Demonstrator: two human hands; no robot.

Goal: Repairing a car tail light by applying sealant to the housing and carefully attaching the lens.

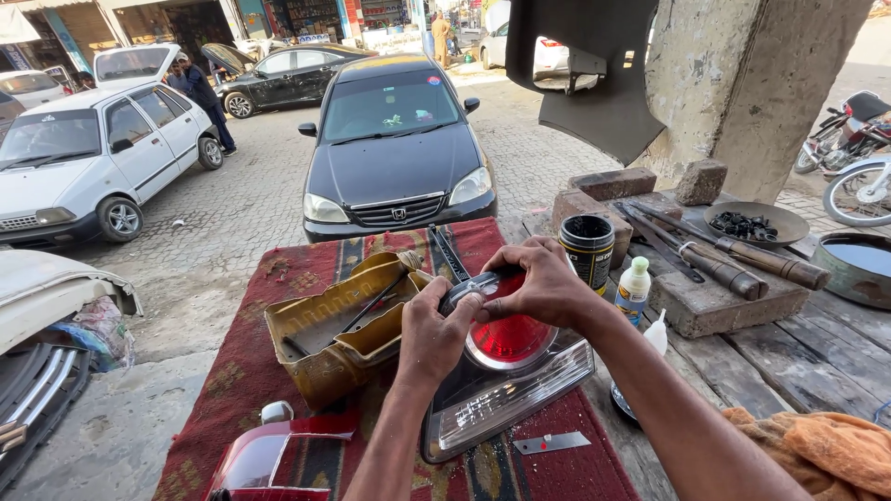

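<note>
Tail light (506, 376), red round lens and clear lower section, flat on red patterned cloth (278, 371) over the table, near front edge, centre of view. Left hand (434, 336) curled, closed on the light's upper left rim, thumb pressed by the dark trim. Right hand (543, 283) closed from above, fingertips pinching the dark strip (469, 286) at the lens top edge. Both hands touching, nearly meeting over the strip.

Best handling, as a judgement: left hand bracing housing firmly, right hand working along the edge with even pressure, no twisting of the clear plastic, fingers away from the razor blade (550, 443) lying just beside the light.

Left to right: white car (83, 153) parked far left, bumper parts on ground below; yellow dented tray (343, 325) with a thin tool inside, just left of the light; second red lamp (269, 459) at bottom edge; black car (394, 139) straight ahead; black tin (587, 249), small white bottle (634, 289), bricks (613, 183), hammers and rods (724, 250) on a block; metal dish (756, 223) with dark bits; orange rag (826, 445) bottom right; motorbike wheel (863, 190) far right.

Surface: worn wooden planks (798, 357), partly cloth-covered. Outdoor roadside workshop, paved street, daylight, concrete pillar (742, 83) at right.
</note>
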